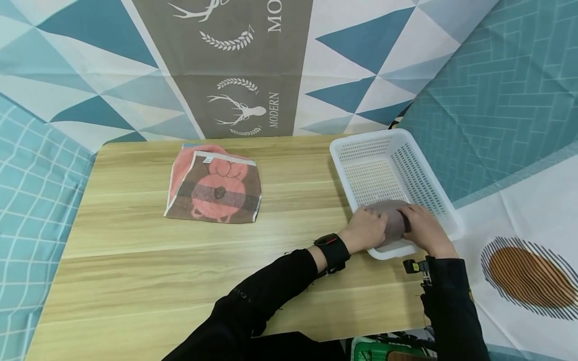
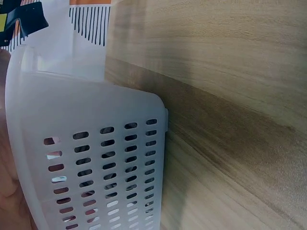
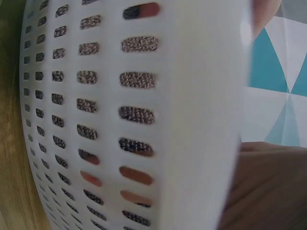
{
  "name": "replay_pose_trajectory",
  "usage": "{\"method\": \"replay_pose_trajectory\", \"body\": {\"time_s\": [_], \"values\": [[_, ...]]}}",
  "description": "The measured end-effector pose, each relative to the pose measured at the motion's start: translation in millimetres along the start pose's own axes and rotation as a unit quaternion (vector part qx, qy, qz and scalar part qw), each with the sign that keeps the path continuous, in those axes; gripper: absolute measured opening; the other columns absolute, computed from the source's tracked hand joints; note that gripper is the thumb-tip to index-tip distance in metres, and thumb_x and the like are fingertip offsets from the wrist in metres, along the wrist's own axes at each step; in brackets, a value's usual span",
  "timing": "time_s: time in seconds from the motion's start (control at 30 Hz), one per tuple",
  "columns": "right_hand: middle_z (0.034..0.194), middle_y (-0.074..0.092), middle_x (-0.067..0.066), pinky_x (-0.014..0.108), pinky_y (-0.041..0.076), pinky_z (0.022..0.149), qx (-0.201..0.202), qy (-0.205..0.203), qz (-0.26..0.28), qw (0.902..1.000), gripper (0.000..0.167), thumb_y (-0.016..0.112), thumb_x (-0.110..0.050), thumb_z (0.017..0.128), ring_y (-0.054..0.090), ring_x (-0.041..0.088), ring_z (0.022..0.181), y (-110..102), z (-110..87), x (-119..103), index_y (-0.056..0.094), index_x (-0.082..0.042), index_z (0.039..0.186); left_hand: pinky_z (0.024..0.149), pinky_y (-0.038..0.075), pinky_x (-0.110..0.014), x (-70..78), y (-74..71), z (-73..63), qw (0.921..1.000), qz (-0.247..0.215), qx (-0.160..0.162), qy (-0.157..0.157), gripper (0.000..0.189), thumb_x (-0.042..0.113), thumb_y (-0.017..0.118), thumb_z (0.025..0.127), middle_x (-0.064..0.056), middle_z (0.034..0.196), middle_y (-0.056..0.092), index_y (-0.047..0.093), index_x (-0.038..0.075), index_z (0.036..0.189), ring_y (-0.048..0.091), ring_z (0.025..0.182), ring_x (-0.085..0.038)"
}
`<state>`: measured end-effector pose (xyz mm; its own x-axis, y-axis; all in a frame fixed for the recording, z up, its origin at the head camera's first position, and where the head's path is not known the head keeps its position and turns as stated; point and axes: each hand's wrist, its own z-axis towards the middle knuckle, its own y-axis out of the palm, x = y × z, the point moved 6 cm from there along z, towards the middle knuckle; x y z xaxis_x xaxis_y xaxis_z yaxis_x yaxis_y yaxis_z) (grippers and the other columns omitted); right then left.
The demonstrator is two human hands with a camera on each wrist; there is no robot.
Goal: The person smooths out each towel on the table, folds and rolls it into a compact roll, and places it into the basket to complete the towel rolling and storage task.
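one cloth (image 1: pixel 394 220), in basket (image 1: pixel 379 183) at six o'clock; left hand (image 1: pixel 368 228) grips its nine-o'clock side, right hand (image 1: pixel 426 229) pinches its three (neither nearer).

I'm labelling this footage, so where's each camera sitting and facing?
Head: worn on the head, facing forward and down over table and basket; left hand, right hand and sleeves show.
Left wrist: worn there, facing the basket's outside; skin at left edge.
Right wrist: worn there, facing the slotted side close up; skin upper right.
Both wrist views share the basket's slots.
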<state>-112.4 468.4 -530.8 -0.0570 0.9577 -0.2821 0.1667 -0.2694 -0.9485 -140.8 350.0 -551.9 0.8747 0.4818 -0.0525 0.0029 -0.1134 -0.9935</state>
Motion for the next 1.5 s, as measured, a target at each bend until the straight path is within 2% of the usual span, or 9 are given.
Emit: {"method": "replay_pose_trajectory", "body": {"time_s": [0.2, 0.37, 0.5, 0.63, 0.83, 0.97, 1.13, 1.33, 1.5], "values": [[0.139, 0.046, 0.034, 0.062, 0.029, 0.110, -0.022, -0.014, 0.008, 0.9996, 0.076, 0.083, -0.001, 0.074, 0.037, 0.051, 0.131, -2, 12.1, 0, 0.046, 0.011, 0.139, 0.095, 0.046, -0.026, -14.8, -0.3, 5.7, 0.9991, -0.038, -0.006, -0.019, 0.044, 0.047, 0.047, 0.103, 0.001, 0.126, 0.061, 0.054, 0.016, 0.134, 0.058, 0.116, -0.012], [0.138, 0.044, 0.033, 0.064, 0.029, 0.108, -0.025, -0.047, 0.018, 0.9984, 0.074, 0.082, -0.009, 0.078, 0.035, 0.051, 0.130, -12, 21.8, -2, 0.046, 0.012, 0.139, 0.106, 0.042, -0.030, -39.5, -8.6, 10.4, 0.9903, -0.125, 0.052, -0.032, 0.052, 0.044, 0.053, 0.101, -0.005, 0.137, 0.055, 0.049, 0.011, 0.141, 0.052, 0.128, -0.018], [0.133, 0.047, 0.032, 0.064, 0.032, 0.103, 0.033, -0.099, 0.022, 0.9943, 0.060, 0.077, -0.008, 0.084, 0.038, 0.051, 0.127, -28, 35.5, -12, 0.050, 0.012, 0.134, 0.109, 0.039, -0.028, -72.1, -14.7, 12.7, 0.9734, -0.186, 0.124, -0.051, 0.050, 0.037, 0.055, 0.101, -0.006, 0.137, 0.055, 0.048, 0.007, 0.141, 0.051, 0.129, -0.018], [0.128, 0.052, 0.028, 0.060, 0.036, 0.100, 0.112, -0.145, 0.011, 0.9829, 0.050, 0.076, -0.004, 0.085, 0.043, 0.047, 0.122, -47, 51.5, -26, 0.054, 0.009, 0.129, 0.102, 0.044, -0.026, -106.7, -21.3, 11.3, 0.9541, -0.221, 0.184, -0.083, 0.046, 0.027, 0.057, 0.101, -0.008, 0.136, 0.056, 0.047, 0.005, 0.140, 0.056, 0.120, -0.017], [0.132, 0.048, 0.027, 0.057, 0.032, 0.104, 0.136, -0.165, 0.012, 0.9768, 0.048, 0.072, -0.007, 0.089, 0.040, 0.046, 0.127, -54, 78.2, -44, 0.053, 0.008, 0.131, 0.100, 0.045, -0.028, -147.0, -22.1, 4.3, 0.9422, -0.241, 0.199, -0.121, 0.042, 0.020, 0.058, 0.099, -0.009, 0.133, 0.056, 0.049, 0.004, 0.137, 0.056, 0.117, -0.018], [0.136, 0.044, 0.027, 0.058, 0.031, 0.106, 0.114, -0.166, 0.013, 0.9795, 0.050, 0.070, -0.008, 0.092, 0.035, 0.045, 0.131, -46, 93.6, -51, 0.050, 0.007, 0.135, 0.106, 0.043, -0.030, -165.7, -12.8, -5.6, 0.9423, -0.250, 0.174, -0.138, 0.041, 0.021, 0.059, 0.099, -0.007, 0.134, 0.055, 0.050, 0.007, 0.136, 0.053, 0.125, -0.019], [0.141, 0.042, 0.027, 0.057, 0.030, 0.110, 0.082, -0.169, 0.004, 0.9822, 0.053, 0.069, -0.010, 0.093, 0.032, 0.044, 0.136, -35, 113.8, -61, 0.047, 0.005, 0.139, 0.100, 0.046, -0.032, -187.9, 13.0, -21.3, 0.9484, -0.225, 0.122, -0.187, 0.039, 0.024, 0.058, 0.099, -0.007, 0.130, 0.057, 0.052, 0.011, 0.136, 0.055, 0.120, -0.020], [0.138, 0.046, 0.022, 0.053, 0.032, 0.110, 0.060, -0.196, 0.013, 0.9786, 0.050, 0.066, -0.013, 0.095, 0.036, 0.039, 0.134, -19, 134.5, -79, 0.047, 0.004, 0.139, 0.115, 0.033, -0.044, -203.7, 52.3, -41.5, 0.9489, -0.179, -0.012, -0.259, 0.055, 0.033, 0.062, 0.098, -0.016, 0.146, 0.045, 0.046, 0.008, 0.144, 0.041, 0.138, -0.031], [0.133, 0.050, 0.022, 0.053, 0.036, 0.108, 0.061, -0.225, 0.006, 0.9725, 0.048, 0.068, -0.013, 0.094, 0.041, 0.040, 0.130, -1, 148.9, -94, 0.051, 0.005, 0.135, 0.120, 0.023, -0.050, -198.4, 78.8, -53.4, 0.9487, -0.156, -0.094, -0.258, 0.068, 0.044, 0.064, 0.095, -0.017, 0.156, 0.034, 0.040, 0.008, 0.147, 0.030, 0.146, -0.033]]}}
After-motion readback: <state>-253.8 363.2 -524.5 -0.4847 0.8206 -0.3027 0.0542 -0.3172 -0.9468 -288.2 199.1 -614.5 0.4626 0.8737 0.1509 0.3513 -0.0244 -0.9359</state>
